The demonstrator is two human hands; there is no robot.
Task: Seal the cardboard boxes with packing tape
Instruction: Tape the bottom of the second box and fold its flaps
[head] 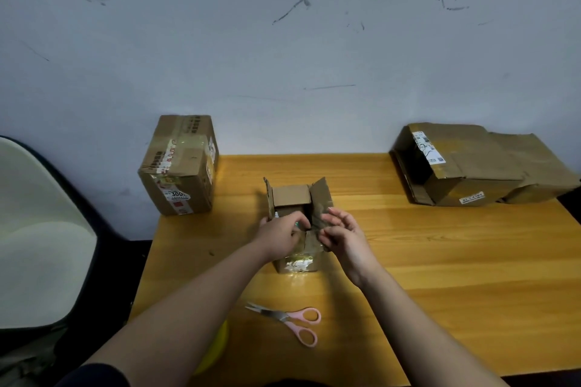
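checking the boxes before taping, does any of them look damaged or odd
Yes. The large box at the table's far right lies on its side, crumpled and partly collapsed, its open end gaping. The small box between both hands has creased flaps.

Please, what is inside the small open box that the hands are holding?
The small open box shows only its far flap folded inward and dark shadow below. The left hand and right hand cover the near opening, so any contents cannot be seen.
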